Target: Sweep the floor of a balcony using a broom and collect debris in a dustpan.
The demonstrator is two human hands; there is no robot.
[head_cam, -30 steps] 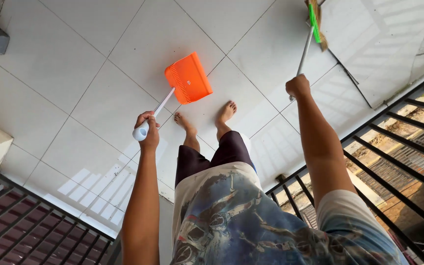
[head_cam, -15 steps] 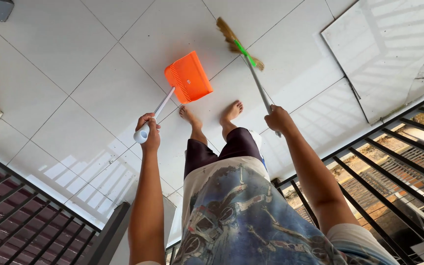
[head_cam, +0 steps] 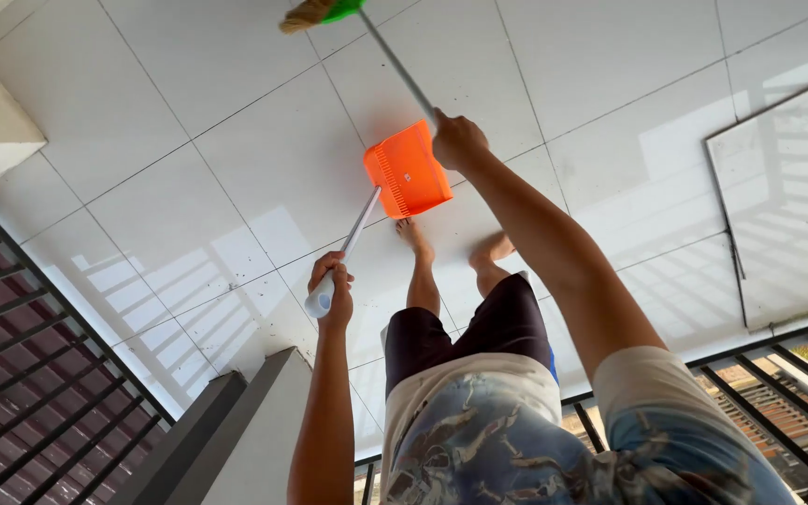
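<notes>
left hand [head_cam: 332, 290] wrapped around the white handle of an orange plastic dustpan [head_cam: 408, 169], its ribbed pan on the glossy white tile floor [head_cam: 189, 140]. right hand [head_cam: 457, 140] clenched on the pale stick of a broom [head_cam: 322, 12], bristles cut off by the top edge; earlier they lay right of the pan.
</notes>
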